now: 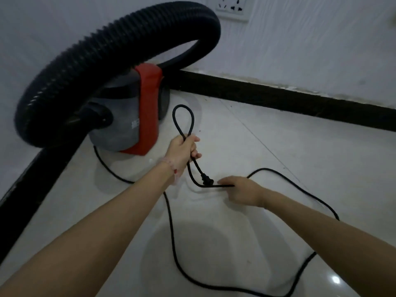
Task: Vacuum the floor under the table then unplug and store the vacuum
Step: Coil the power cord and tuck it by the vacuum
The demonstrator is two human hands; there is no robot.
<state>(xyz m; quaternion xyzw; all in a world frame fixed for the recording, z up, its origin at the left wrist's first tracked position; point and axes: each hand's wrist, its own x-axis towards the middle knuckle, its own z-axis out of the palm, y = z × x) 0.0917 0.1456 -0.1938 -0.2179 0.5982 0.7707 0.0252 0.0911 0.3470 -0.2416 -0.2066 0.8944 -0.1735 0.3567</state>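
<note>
Your left hand (183, 151), just in front of the vacuum (128, 125), is clenched around one upright loop of the single black power cord (170, 221), its one plug (206, 181) hanging loose below your fist. Your right hand (241, 190), slightly farther from the vacuum, holds a straight stretch of the same cord right beside the plug. The remaining cord trails from the vacuum's base in one slack curve over the floor (267, 142), one ribbed black hose (128, 39) arches above the vacuum, and one wall socket (233, 8) sits on the wall behind it.
</note>
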